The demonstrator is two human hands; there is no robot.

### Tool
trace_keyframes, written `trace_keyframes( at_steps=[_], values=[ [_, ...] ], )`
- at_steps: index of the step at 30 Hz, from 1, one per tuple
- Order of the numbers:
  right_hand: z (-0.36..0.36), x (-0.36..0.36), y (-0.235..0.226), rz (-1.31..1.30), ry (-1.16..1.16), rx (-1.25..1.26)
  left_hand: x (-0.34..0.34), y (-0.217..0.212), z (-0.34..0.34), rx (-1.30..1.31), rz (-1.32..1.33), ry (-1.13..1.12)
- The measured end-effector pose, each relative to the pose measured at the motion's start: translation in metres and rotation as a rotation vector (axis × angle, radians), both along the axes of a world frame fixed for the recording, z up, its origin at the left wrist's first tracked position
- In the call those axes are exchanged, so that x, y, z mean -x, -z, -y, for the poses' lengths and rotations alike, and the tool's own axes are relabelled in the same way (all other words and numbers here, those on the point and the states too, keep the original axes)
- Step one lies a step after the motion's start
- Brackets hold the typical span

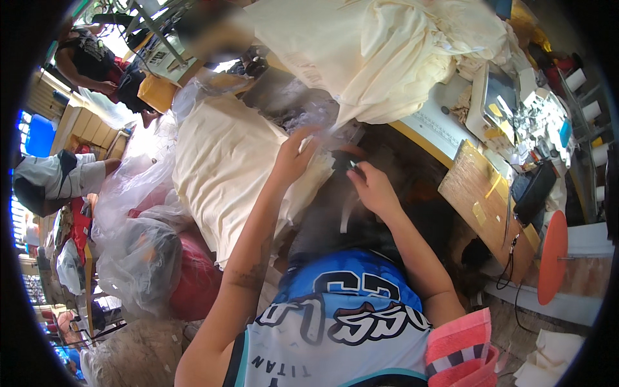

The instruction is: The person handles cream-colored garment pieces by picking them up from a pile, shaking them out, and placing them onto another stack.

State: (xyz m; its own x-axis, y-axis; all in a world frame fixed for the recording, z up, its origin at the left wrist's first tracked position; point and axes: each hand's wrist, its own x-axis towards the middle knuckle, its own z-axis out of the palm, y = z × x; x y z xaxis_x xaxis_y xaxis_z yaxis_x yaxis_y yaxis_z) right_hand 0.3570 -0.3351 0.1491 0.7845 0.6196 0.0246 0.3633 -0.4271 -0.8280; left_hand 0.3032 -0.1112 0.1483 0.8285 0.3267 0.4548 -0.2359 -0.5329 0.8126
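My left hand (298, 153) is raised over the edge of a large cream cloth (225, 161), thumb apart from its stretched fingers, whose tips are blurred. To its right, above my lap, my right hand (374, 187) is closed in a pinch. A small dark object with a pale glint (353, 166) shows at its fingertips; its kind is unclear. The cream cloth hangs in folds left of my lap. Another pile of cream fabric (387, 64) drapes over the sewing table (445, 106) ahead of me.
At the right are a wooden board (485, 200), a black pouch (535, 191) and an orange disc (553, 258). Clear plastic bags (138, 258) and a red bundle (193, 274) crowd the left. Two other people (90, 61) are at the far left.
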Motion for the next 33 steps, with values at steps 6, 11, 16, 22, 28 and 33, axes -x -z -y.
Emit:
trace_keyframes(
  at_steps=[6,11,16,22,28,33],
  values=[
    [-0.03,-0.03,-0.011,-0.725,-0.044,-0.308,-0.003,0.005,0.024,0.313,-0.346,0.054],
    [-0.057,-0.047,-0.021,-0.87,-0.142,-0.293,0.015,0.007,0.035,0.388,-0.33,-0.006],
    [-0.066,-0.058,-0.002,-0.845,-0.196,-0.251,0.013,0.005,0.034,0.236,-0.303,-0.039],
    [-0.035,-0.051,-0.012,-0.671,-0.146,-0.231,0.006,0.008,0.026,0.101,-0.369,-0.06],
    [0.047,-0.031,0.033,-0.862,0.032,-0.233,-0.035,-0.006,0.024,0.31,-0.162,0.018],
    [0.077,-0.01,0.015,-0.883,0.072,-0.27,-0.068,-0.051,0.045,0.494,-0.37,-0.037]
  ],
)
